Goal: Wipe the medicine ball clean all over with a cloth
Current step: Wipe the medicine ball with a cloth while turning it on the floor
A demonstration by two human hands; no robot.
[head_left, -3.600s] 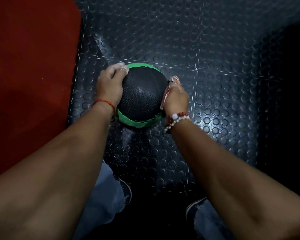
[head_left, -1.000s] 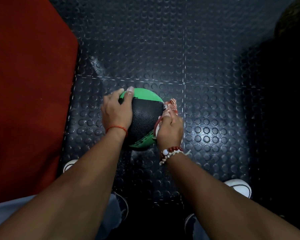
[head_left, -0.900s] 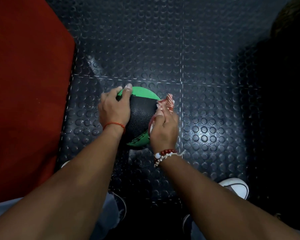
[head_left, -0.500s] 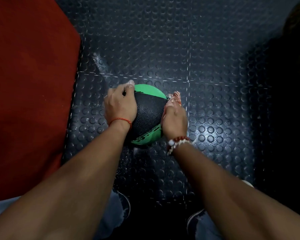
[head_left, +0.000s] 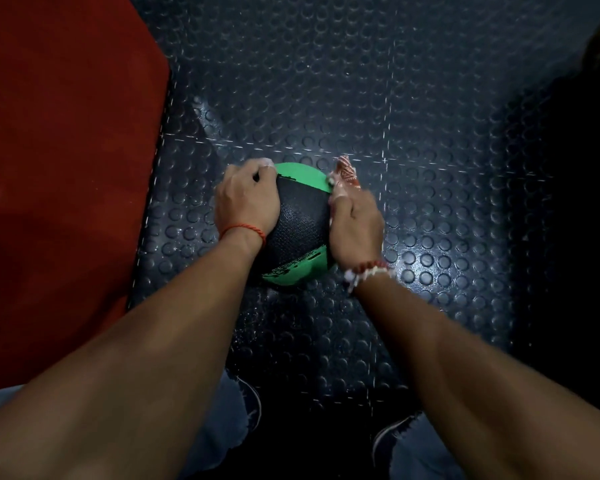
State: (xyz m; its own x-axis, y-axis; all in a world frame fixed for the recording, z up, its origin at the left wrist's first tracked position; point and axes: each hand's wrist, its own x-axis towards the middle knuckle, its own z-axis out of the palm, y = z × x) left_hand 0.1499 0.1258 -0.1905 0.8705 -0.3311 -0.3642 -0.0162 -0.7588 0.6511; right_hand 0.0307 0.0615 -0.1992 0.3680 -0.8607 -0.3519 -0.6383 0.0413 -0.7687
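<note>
Two bare hands are on one medicine ball [head_left: 300, 223], which sits on the studded rubber floor [head_left: 430, 116] at the centre of the frame. The ball has a black textured band across its middle and green panels at its upper and lower ends.

The left hand [head_left: 246, 199] lies over the ball's left side, its fingers [head_left: 265, 165] curled close together onto the upper green panel. A red thread bracelet [head_left: 245, 230] circles that wrist.

The right hand [head_left: 357, 226] is against the ball's right side, gripping a red-and-white patterned cloth [head_left: 345, 173] and holding it to the ball. One tip of the cloth sticks out above the hand. This hand is blurred, so how each finger lies cannot be told. A beaded bracelet [head_left: 368, 270] sits on the right wrist.

A red mat [head_left: 66, 133] fills the left of the frame, its edge near the ball. Light denim trouser legs [head_left: 222, 434] show at the lower edge.
</note>
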